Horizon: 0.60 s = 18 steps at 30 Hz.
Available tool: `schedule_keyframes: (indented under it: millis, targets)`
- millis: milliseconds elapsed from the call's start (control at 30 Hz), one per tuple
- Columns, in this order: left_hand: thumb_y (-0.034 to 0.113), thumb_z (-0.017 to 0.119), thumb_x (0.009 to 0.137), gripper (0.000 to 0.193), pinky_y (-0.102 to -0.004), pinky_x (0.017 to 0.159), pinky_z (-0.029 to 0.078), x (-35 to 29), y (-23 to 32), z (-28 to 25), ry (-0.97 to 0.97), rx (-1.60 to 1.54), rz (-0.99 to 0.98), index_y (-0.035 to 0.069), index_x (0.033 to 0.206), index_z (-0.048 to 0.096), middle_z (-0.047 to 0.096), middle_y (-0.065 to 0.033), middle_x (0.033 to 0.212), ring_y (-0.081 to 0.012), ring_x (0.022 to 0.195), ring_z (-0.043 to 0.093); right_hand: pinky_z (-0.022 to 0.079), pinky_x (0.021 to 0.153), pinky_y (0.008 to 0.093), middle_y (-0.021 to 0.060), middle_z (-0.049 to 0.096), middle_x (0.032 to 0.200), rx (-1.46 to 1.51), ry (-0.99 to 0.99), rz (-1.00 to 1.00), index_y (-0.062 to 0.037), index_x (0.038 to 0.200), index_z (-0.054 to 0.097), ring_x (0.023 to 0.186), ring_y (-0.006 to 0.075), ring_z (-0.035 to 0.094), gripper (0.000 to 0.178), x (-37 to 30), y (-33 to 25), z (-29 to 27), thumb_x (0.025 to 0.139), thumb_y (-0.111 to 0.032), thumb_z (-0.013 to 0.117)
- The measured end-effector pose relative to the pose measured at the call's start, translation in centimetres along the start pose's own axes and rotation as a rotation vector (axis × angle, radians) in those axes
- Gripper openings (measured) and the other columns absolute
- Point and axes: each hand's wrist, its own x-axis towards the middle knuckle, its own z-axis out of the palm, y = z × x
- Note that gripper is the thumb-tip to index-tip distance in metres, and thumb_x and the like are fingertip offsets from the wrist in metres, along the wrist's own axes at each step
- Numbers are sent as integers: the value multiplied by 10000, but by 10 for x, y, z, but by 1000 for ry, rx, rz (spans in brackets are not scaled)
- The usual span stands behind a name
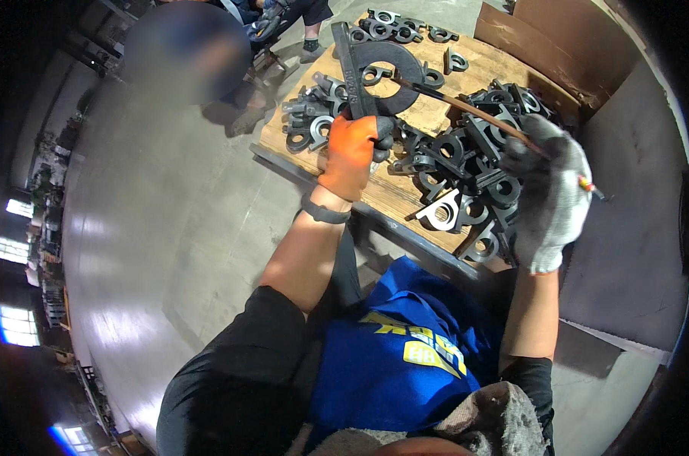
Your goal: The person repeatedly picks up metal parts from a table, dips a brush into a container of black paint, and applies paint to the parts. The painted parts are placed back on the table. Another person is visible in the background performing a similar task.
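My left hand, in an orange glove with black fingertips, is closed around the lower end of a dark flat bar with raised markings. The bar points away from me over a large black ring-shaped disc on the wooden table. Between the fingers of my right hand, in a white knit glove, is a long thin brown rod with a dark tip. That tip reaches a small metal ring part beside the bar; whether they touch I cannot tell. My right fingertips are partly blurred.
Black metal ring brackets are heaped on the table's right side; smaller groups lie at left and far edge. The wooden tabletop has a metal front edge. Cardboard panels stand at right. Another person sits beyond.
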Motion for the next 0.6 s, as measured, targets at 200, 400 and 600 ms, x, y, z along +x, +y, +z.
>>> schedule_keyframes:
  millis: [200,400,600]
  targets:
    - [95,647,736,215,-226,567,415,0,0,3,98,36,264,11,933,629,609,5,776,-73,628,513,509,842,292,98,703,977,-478,-267,-199,26,1122,674,890,172,655,302,-15,1,26,890,-129,559]
    - [32,625,742,243,-234,593,439,-2,-2,9,260,76,385,17,984,610,609,7,805,-79,652,525,496,884,315,126,681,1047,-354,-350,-100,37,1195,632,952,190,644,340,-25,11,31,904,-132,579]
    - [51,638,749,220,-254,587,453,3,-1,4,404,262,507,14,962,595,617,-21,740,-98,617,548,461,1007,386,184,631,1211,-371,-285,-201,77,1214,598,1105,265,618,355,-24,14,19,962,-157,511]
